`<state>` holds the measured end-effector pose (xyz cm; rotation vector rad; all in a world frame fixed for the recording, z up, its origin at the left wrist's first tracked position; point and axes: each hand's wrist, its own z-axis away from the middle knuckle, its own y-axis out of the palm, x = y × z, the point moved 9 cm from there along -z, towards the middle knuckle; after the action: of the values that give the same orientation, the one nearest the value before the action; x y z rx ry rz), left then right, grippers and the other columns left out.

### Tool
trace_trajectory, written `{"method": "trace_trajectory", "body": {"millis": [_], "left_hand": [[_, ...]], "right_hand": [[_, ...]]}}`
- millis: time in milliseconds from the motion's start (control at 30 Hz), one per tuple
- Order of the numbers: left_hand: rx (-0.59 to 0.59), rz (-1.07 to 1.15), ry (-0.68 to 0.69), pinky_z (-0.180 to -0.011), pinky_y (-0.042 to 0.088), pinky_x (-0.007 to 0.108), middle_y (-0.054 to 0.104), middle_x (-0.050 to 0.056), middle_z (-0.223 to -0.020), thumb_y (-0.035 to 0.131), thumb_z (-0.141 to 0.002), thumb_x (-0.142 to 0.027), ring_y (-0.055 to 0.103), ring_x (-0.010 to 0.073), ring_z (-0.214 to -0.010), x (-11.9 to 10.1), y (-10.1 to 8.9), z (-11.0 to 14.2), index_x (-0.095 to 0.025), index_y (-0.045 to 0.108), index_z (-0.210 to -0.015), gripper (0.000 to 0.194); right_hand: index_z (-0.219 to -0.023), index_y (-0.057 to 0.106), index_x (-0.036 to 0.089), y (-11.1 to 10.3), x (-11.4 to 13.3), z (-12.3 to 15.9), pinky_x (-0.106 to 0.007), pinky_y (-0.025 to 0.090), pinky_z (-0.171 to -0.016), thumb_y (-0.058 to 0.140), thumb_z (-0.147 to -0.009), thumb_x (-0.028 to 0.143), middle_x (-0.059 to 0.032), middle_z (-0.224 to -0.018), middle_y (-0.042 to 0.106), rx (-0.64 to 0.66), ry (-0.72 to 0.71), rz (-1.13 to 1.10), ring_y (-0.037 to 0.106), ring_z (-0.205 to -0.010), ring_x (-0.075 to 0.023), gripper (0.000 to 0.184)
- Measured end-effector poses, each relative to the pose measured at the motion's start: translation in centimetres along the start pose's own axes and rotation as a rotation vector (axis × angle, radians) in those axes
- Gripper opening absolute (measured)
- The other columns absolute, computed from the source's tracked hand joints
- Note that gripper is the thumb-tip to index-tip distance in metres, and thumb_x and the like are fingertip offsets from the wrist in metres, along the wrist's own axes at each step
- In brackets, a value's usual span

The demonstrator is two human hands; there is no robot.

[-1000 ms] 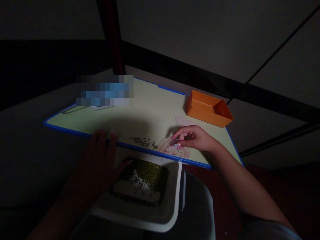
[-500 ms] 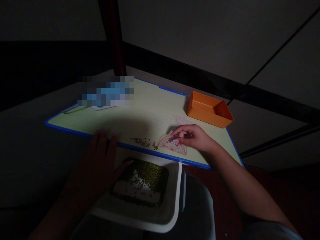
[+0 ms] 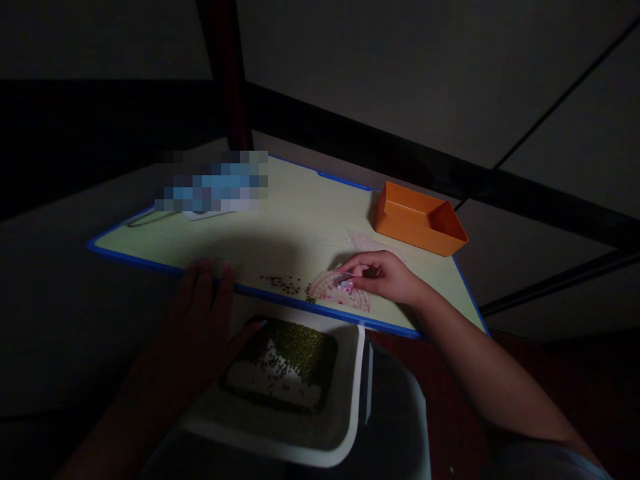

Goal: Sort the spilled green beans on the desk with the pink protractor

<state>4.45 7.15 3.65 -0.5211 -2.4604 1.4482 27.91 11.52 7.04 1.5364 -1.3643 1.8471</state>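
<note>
My right hand (image 3: 383, 277) pinches a clear protractor with pink markings (image 3: 333, 293), held low against the pale board (image 3: 305, 220). Left of the protractor's edge lies a scatter of small green beans (image 3: 285, 285), close to the board's blue front edge. Below that edge is a white tub (image 3: 345, 427), with many green beans (image 3: 300, 350) on its bottom. My left hand (image 3: 200, 327), in deep shadow, grips the tub's left side, its thumb inside and its fingers reaching up to the board's edge. Its palm hides the tub's left rim.
An orange open box (image 3: 420, 223) stands at the board's back right. At the back left, a blurred blue item (image 3: 220, 183) rests on something white. A dark seat-like surface (image 3: 400, 400) is under the tub. A dark red post (image 3: 233, 80) rises behind.
My right hand and the protractor have slid slightly left and toward the front edge, up against the scattered beans. My left hand and the tub have stayed in place.
</note>
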Motion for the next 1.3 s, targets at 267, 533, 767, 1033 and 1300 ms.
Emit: {"method": "trace_trajectory", "body": {"millis": [267, 533, 767, 1033, 1300], "left_hand": [[0.010, -0.010, -0.014, -0.113, 0.026, 0.055, 0.018, 0.031, -0.151, 0.036, -0.080, -0.063, 0.011, 0.0399, -0.144, 0.15, 0.23, -0.14, -0.005, 0.010, -0.145, 0.091], [0.015, -0.009, -0.029, -0.113, 0.026, 0.055, 0.015, 0.028, -0.153, 0.038, -0.080, -0.063, 0.009, 0.0385, -0.144, 0.12, -0.01, -0.16, -0.009, 0.005, -0.146, 0.092], [0.006, -0.003, 0.001, -0.115, 0.023, 0.054, 0.011, 0.028, -0.154, 0.039, -0.080, -0.062, 0.007, 0.0380, -0.145, 0.15, 0.30, 0.05, -0.008, 0.005, -0.146, 0.092], [0.023, -0.021, -0.023, -0.114, 0.025, 0.054, 0.016, 0.029, -0.152, 0.039, -0.078, -0.065, 0.008, 0.0382, -0.145, 0.02, 0.07, -0.13, -0.007, 0.007, -0.145, 0.094], [0.025, -0.010, -0.009, -0.113, 0.025, 0.056, 0.012, 0.027, -0.154, 0.039, -0.080, -0.062, 0.006, 0.0382, -0.145, 0.05, 0.30, 0.04, -0.009, 0.004, -0.146, 0.092]], "right_hand": [[-0.100, 0.068, 0.015, 0.11, -0.20, 0.01, -0.022, 0.038, -0.053, 0.068, -0.078, 0.021, 0.0049, -0.059, 0.056, 0.009, 0.023, -0.020, 0.049, -0.054, -0.0070, 0.023], [-0.099, 0.068, 0.014, 0.21, -0.32, 0.03, -0.022, 0.038, -0.053, 0.068, -0.077, 0.020, 0.0039, -0.061, 0.059, 0.019, 0.037, -0.014, 0.049, -0.054, -0.0068, 0.023], [-0.098, 0.067, 0.014, 0.09, 0.12, 0.25, -0.022, 0.039, -0.053, 0.068, -0.078, 0.021, 0.0024, -0.063, 0.062, 0.020, 0.025, -0.026, 0.051, -0.055, -0.0074, 0.022], [-0.098, 0.067, 0.016, -0.12, 0.15, -0.17, -0.022, 0.034, -0.049, 0.067, -0.079, 0.025, 0.0066, -0.054, 0.052, -0.051, -0.010, -0.003, 0.043, -0.050, -0.0067, 0.021], [-0.098, 0.068, 0.016, 0.11, 0.28, -0.30, -0.022, 0.036, -0.049, 0.067, -0.079, 0.026, 0.0054, -0.056, 0.055, -0.030, -0.015, 0.018, 0.045, -0.050, -0.0070, 0.021]]}}
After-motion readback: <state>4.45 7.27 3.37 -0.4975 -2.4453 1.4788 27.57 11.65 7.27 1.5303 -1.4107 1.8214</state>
